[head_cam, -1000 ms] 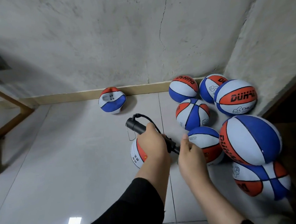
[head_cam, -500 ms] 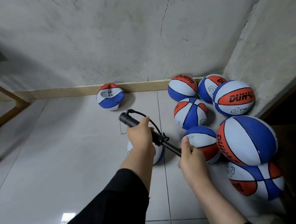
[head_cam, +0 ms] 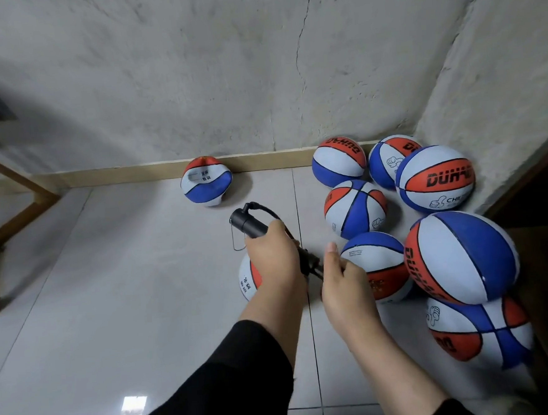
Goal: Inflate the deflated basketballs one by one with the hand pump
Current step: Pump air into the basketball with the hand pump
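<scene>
Down on pale glossy floor tiles (head_cam: 109, 283) by a cracked concrete wall (head_cam: 223, 65): left hand (head_cam: 275, 262) wrapped round the black hand pump (head_cam: 249, 223), right hand (head_cam: 341, 282) gripping its handle end, half-hiding a deflated basketball (head_cam: 247, 282), another saggy ball (head_cam: 206, 186) at 11 o'clock, inflated balls (head_cam: 464, 255) crowding 1 to 4 o'clock.

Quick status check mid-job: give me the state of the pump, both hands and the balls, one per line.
Hand pump: held tilted over the floor, gripped at both ends.
Left hand: grips the pump barrel.
Right hand: fingers curled round the pump's near end.
Ball under the hands: on the floor, mostly hidden.
Ball by the baseboard: deflated, crumpled.
Large ball: round, stacked on another.
</scene>
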Available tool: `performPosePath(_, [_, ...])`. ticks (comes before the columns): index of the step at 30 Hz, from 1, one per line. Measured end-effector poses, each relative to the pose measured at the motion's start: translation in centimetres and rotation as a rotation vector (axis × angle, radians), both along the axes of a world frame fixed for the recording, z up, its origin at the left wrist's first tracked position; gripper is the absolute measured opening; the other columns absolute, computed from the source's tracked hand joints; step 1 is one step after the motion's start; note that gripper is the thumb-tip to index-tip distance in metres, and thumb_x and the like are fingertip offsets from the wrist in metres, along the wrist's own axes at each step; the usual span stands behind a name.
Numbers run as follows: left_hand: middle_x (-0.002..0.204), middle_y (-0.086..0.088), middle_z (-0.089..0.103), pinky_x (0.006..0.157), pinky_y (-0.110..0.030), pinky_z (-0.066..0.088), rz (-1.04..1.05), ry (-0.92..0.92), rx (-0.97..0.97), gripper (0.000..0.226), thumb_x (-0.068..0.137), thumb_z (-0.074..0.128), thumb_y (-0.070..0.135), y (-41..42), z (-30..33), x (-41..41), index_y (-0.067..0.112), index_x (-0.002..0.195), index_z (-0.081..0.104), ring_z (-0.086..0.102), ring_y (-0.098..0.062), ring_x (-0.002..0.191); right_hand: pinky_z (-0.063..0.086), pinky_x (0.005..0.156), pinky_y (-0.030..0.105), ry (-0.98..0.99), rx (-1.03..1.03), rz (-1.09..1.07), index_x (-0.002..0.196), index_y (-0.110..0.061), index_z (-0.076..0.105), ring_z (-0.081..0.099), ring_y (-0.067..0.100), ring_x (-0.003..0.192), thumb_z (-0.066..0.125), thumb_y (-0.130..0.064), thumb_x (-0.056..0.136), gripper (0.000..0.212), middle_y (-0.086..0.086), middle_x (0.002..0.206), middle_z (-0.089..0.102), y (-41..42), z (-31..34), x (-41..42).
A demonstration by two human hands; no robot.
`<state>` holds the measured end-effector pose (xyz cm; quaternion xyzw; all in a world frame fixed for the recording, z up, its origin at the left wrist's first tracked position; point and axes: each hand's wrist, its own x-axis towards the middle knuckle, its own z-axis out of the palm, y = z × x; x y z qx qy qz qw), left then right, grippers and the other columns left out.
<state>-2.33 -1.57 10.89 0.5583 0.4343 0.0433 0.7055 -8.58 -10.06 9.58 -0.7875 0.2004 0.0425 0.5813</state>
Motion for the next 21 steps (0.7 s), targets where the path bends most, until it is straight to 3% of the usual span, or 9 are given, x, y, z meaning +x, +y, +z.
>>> performPosePath(5, [0.072, -0.012, 0.06, 0.056, -0.03, 0.047, 0.043, -0.042, -0.042, 0.008, 0.095, 0.055, 0.019, 2.5, 0.1, 1.3, 0.016, 0.101, 0.052, 0.056, -0.023, 0.059, 0.042, 0.06, 0.035, 0.043, -0.008, -0.065, 0.062, -0.008, 0.05, 0.049, 0.028, 0.054, 0.037, -0.054, 0.104, 0.064, 0.006, 0.05, 0.052, -1.6, -1.0, -1.5])
performPosePath(10, [0.072, -0.01, 0.059, 0.054, -0.03, 0.048, 0.045, -0.043, -0.013, 0.012, 0.093, 0.052, 0.022, 1.5, -0.1, 0.5, 0.015, 0.103, 0.051, 0.054, -0.024, 0.059, 0.051, 0.067, 0.041, 0.069, -0.021, -0.066, 0.074, 0.002, 0.061, 0.059, 0.039, 0.068, 0.036, -0.05, 0.106, 0.066, 0.02, 0.065, 0.063, -1.9, -0.7, -1.5])
performPosePath(13, [0.07, -0.01, 0.06, 0.058, -0.046, 0.06, 0.041, -0.029, -0.03, 0.013, 0.087, 0.053, 0.024, -0.4, 0.1, -1.1, 0.018, 0.099, 0.052, 0.058, -0.028, 0.058, 0.045, 0.059, 0.033, 0.062, -0.008, -0.065, 0.065, -0.005, 0.057, 0.057, 0.031, 0.062, 0.035, -0.048, 0.108, 0.065, 0.014, 0.061, 0.061, -1.6, -0.4, -1.2])
performPosePath(16, [0.069, -0.009, 0.062, 0.057, -0.036, 0.054, 0.034, -0.035, 0.038, 0.011, 0.089, 0.056, 0.02, -2.0, 0.1, -2.4, 0.015, 0.098, 0.055, 0.059, -0.024, 0.058, 0.042, 0.056, 0.029, 0.07, 0.003, -0.07, 0.068, -0.012, 0.057, 0.06, 0.023, 0.067, 0.035, -0.046, 0.108, 0.057, 0.007, 0.067, 0.063, -1.0, -0.7, -1.0])
performPosePath(18, [0.069, -0.01, 0.062, 0.06, -0.037, 0.052, 0.035, -0.054, 0.017, 0.011, 0.087, 0.056, 0.02, -2.1, -0.1, -2.5, 0.015, 0.097, 0.055, 0.06, -0.026, 0.06, 0.043, 0.058, 0.03, 0.086, 0.016, -0.056, 0.073, -0.013, 0.06, 0.062, 0.023, 0.071, 0.034, -0.049, 0.108, 0.056, 0.005, 0.071, 0.065, -0.6, -0.8, -0.9])
performPosePath(21, [0.069, -0.01, 0.061, 0.056, -0.032, 0.051, 0.007, -0.022, -0.004, 0.011, 0.09, 0.055, 0.021, -1.3, -0.5, -2.0, 0.016, 0.099, 0.055, 0.058, -0.021, 0.055, 0.039, 0.057, 0.031, 0.089, 0.025, -0.041, 0.067, -0.015, 0.056, 0.056, 0.023, 0.064, 0.033, -0.05, 0.107, 0.059, 0.004, 0.063, 0.06, -0.4, -0.6, -0.8])
